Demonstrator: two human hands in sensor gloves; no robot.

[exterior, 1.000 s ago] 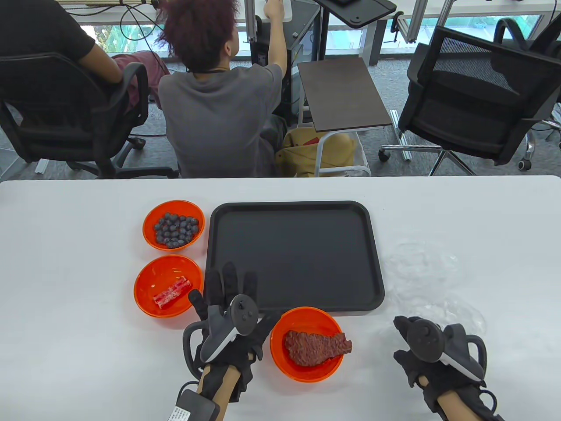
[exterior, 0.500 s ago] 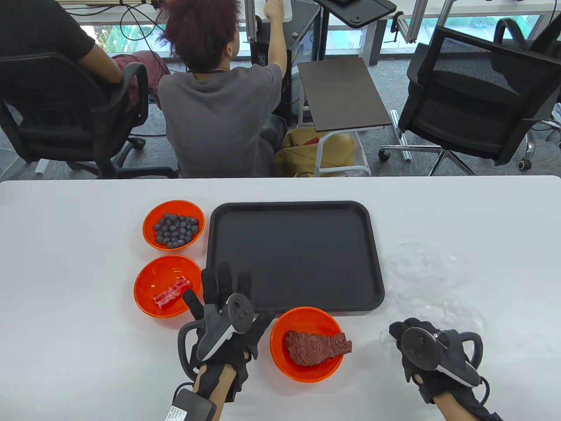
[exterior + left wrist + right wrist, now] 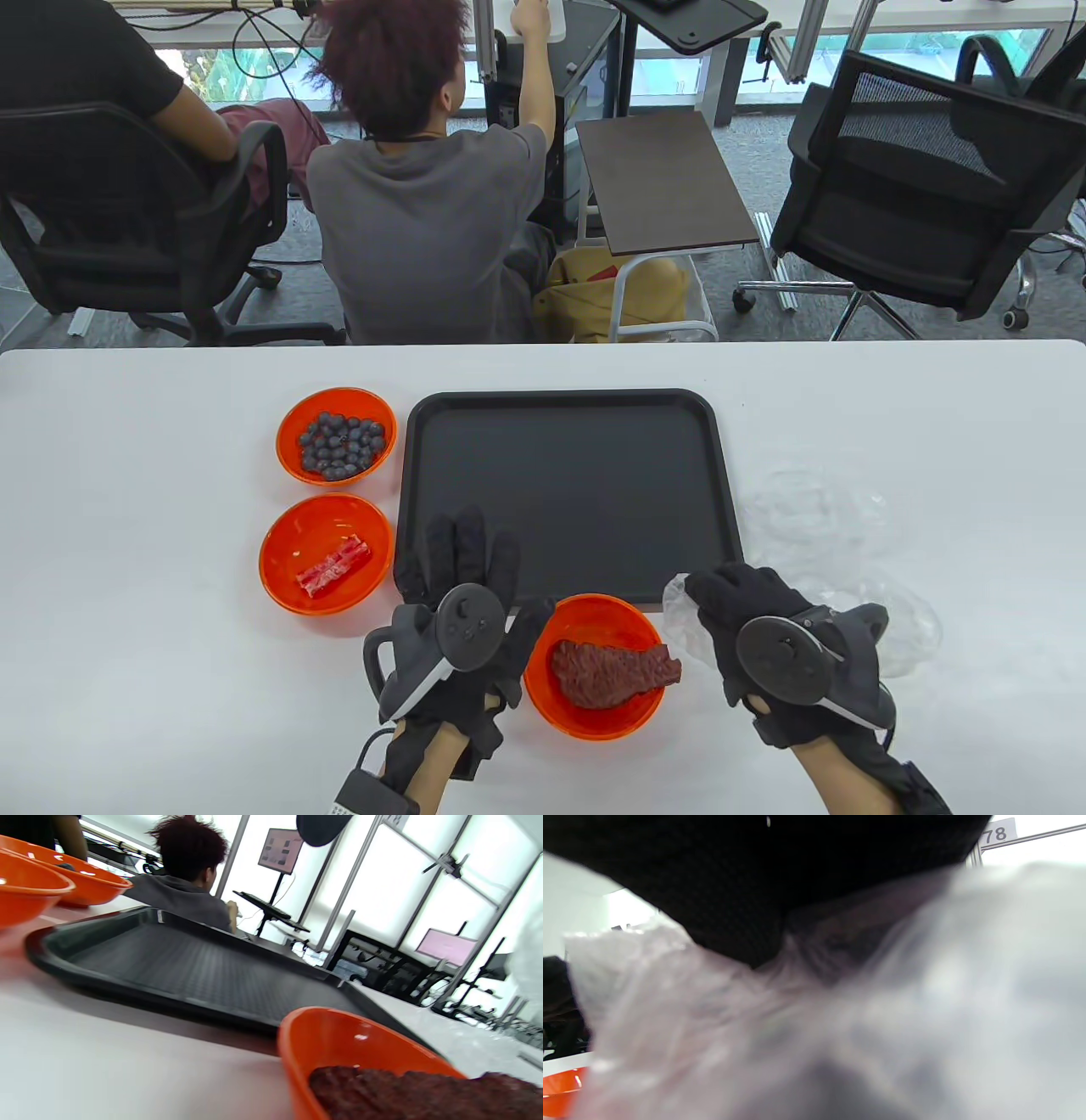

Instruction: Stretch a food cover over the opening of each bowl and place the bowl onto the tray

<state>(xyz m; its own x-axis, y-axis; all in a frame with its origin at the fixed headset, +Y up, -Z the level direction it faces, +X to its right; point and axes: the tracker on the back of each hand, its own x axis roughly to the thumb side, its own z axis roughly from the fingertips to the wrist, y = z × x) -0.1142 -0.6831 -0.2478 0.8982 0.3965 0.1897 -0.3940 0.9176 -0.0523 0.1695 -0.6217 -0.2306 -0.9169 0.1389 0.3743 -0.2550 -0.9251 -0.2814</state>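
Observation:
An orange bowl of brown meat (image 3: pixel 594 666) sits on the white table just in front of the black tray (image 3: pixel 564 492). My left hand (image 3: pixel 462 577) lies with its fingers spread straight at the bowl's left, its fingertips over the tray's near rim and its thumb by the bowl's rim. My right hand (image 3: pixel 730 611) hovers right of the bowl and grips a clear food cover (image 3: pixel 683 611). That cover (image 3: pixel 840 1018) fills the right wrist view below the black glove (image 3: pixel 755 878). The left wrist view shows the meat bowl (image 3: pixel 339 1035) and the tray (image 3: pixel 191 971), but no fingers.
Left of the tray stand an orange bowl of blueberries (image 3: pixel 337 437) and an orange bowl with a red strip of food (image 3: pixel 327 564). More clear covers (image 3: pixel 814 518) lie crumpled right of the tray. Two people sit on chairs beyond the table's far edge.
My right hand has moved left and forward to the meat bowl's right side, carrying a clear cover. My left hand has shifted right, up to the bowl.

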